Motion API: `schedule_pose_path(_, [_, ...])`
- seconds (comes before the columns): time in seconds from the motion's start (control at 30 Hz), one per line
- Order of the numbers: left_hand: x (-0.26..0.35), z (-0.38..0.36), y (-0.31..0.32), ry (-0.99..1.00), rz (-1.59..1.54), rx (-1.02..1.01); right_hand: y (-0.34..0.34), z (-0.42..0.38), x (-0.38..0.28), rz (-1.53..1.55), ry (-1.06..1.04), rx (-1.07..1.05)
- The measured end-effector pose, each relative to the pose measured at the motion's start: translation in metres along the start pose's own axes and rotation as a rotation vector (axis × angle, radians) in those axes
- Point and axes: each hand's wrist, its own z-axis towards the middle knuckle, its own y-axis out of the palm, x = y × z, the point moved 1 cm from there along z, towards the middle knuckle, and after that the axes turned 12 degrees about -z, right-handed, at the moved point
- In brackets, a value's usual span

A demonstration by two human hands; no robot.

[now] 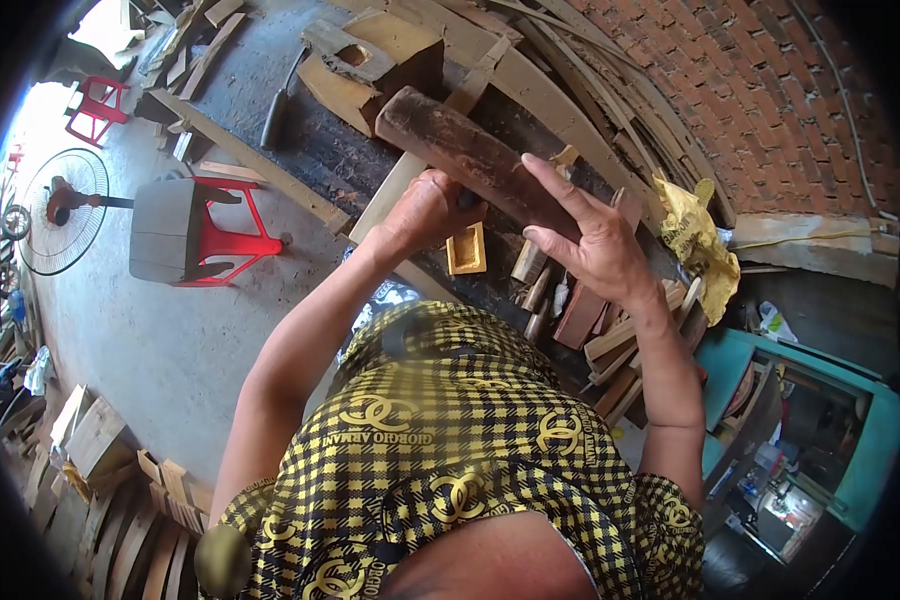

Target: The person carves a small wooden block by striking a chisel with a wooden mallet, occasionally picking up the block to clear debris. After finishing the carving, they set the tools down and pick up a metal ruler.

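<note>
My right hand is closed around the near end of a thick dark wooden bar. The bar slants up and left, past my left hand. My left hand is a fist around a dark handle; only its end shows, and the rest of the tool is hidden. Under that fist lies a pale wooden board across the dark workbench. Close to my left hand stands a small yellow rectangular box. Beyond the bar sits a large wood block.
A dark-handled tool lies on the bench's left side. Wood pieces and tools crowd its right, near a yellow bag. A red stool and a fan stand left. A green cabinet is at lower right.
</note>
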Motion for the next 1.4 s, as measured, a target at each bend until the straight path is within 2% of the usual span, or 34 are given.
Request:
schedule_pose_path(0.03, [-0.001,0.001,-0.001,-0.025,0.005,-0.018,-0.002,0.002,0.002,0.058,-0.088,0.106])
schedule_pose_path(0.1, [0.015,-0.003,-0.003,-0.037,-0.062,-0.003,-0.014,0.007,0.003,0.073,-0.039,0.046])
schedule_pose_path(0.17, [0.029,-0.002,-0.006,-0.045,-0.129,0.014,-0.026,0.014,0.001,0.09,-0.227,0.344])
schedule_pose_path(0.23, [0.033,-0.003,-0.006,-0.106,-0.081,0.014,-0.036,0.013,-0.005,0.114,-0.19,0.334])
schedule_pose_path(0.3, [0.037,-0.003,-0.008,-0.121,-0.069,0.013,-0.029,0.013,-0.002,0.302,-0.098,0.281])
schedule_pose_path(0.37, [0.034,-0.002,-0.007,-0.132,-0.059,0.013,-0.008,0.012,0.005,0.212,-0.105,0.266])
schedule_pose_path(0.43, [0.024,-0.002,-0.004,-0.18,-0.014,-0.036,0.006,0.01,0.011,0.002,-0.01,-0.002])
schedule_pose_path(0.47, [0.02,-0.002,-0.003,-0.174,-0.01,-0.029,0.002,0.01,0.012,-0.003,-0.017,0.004])
schedule_pose_path(0.53, [0.024,-0.007,0.0,-0.062,-0.088,0.07,-0.008,0.01,0.008,0.001,0.057,-0.074])
schedule_pose_path(0.57, [0.024,-0.009,-0.001,-0.071,-0.089,0.065,-0.009,0.012,0.008,0.04,-0.043,0.05])
schedule_pose_path(0.63, [0.029,-0.005,-0.002,-0.099,-0.093,0.018,-0.02,0.016,0.006,0.081,-0.13,0.159])
schedule_pose_path(0.73, [0.03,-0.005,-0.001,-0.119,-0.078,0.015,-0.038,0.016,0.0,0.099,-0.109,0.18])
schedule_pose_path(0.83, [0.024,-0.005,0.0,-0.093,-0.093,0.023,-0.026,0.014,0.002,0.175,-0.114,0.193])
schedule_pose_path(0.9, [0.026,-0.006,-0.002,-0.127,-0.057,0.017,-0.015,0.011,0.005,0.163,-0.096,0.134])
schedule_pose_path(0.97, [0.03,-0.007,-0.004,-0.166,-0.02,0.007,-0.005,0.008,0.012,0.193,-0.015,-0.05])
schedule_pose_path(1.07, [0.032,-0.007,-0.004,-0.166,-0.057,0.0,-0.014,0.009,0.008,0.207,0.0,-0.025])
schedule_pose_path(1.23, [0.029,-0.002,-0.002,-0.152,-0.061,-0.011,-0.02,0.008,0.007,0.176,-0.076,0.16])
schedule_pose_path(1.4, [0.025,-0.002,0.0,-0.154,-0.023,0.007,0.001,0.0,0.016,0.234,0.012,0.004])
